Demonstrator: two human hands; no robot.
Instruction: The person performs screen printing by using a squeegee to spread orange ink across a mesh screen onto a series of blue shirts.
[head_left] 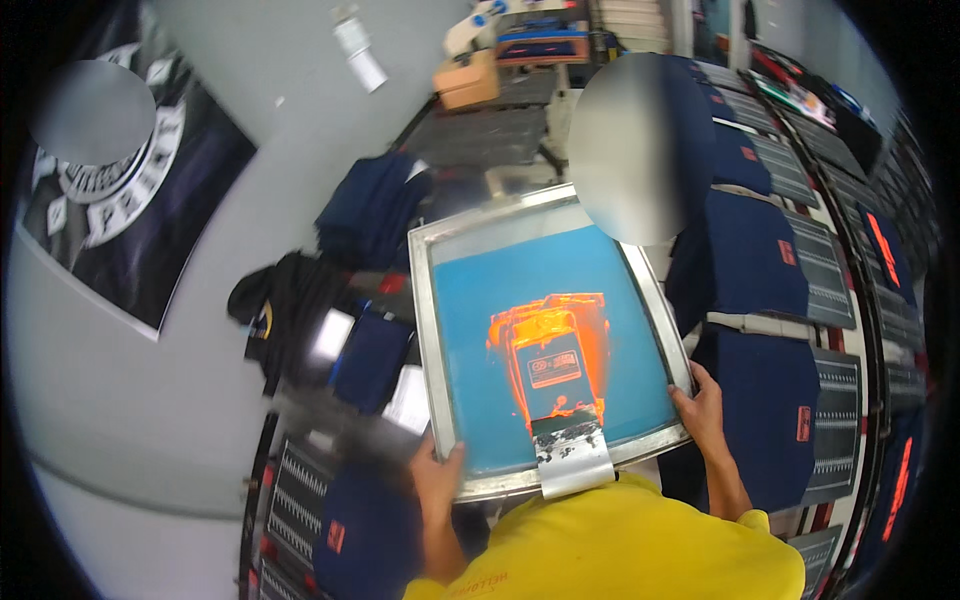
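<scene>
I hold a screen-printing frame (655,300) in front of my yellow shirt (630,545), its silver rim around a blue mesh (470,330). Thick orange ink (590,335) is smeared round a small rectangular stencil design (555,368). My left hand (437,477) grips the frame's near left corner, thumb on top. On the right side, near the corner, my right hand (700,405) has its thumb over the rim and its fingers behind. A flat silver metal blade (575,465), flecked dark, lies across the near rim, its far end in the ink.
Navy fabric pieces with small orange-red prints (755,420) lie on a row of boards at the right. To the left are a folded navy stack (370,210), a black garment (295,310) and another printed navy piece (350,530). A cardboard box (467,82) stands at the back.
</scene>
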